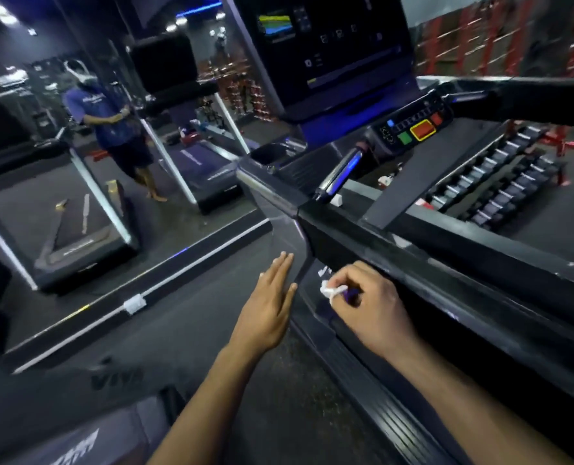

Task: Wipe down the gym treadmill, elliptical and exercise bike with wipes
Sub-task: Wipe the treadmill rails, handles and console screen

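A dark treadmill (413, 250) fills the right half of the head view, with its console screen (332, 45) at the top and a button panel (413, 129) beside it. My right hand (366, 303) grips a small crumpled white wipe (330, 292) and holds it against the grey upright of the treadmill (289, 226), low down near the side rail. My left hand (272, 307) lies flat with straight fingers, its fingertips touching the same upright just left of the wipe.
A wall mirror (111, 129) on the left reflects other treadmills and a standing person in a blue shirt. A white cable strip (134, 303) runs along the floor by the mirror. A dumbbell rack (500, 186) stands at the far right.
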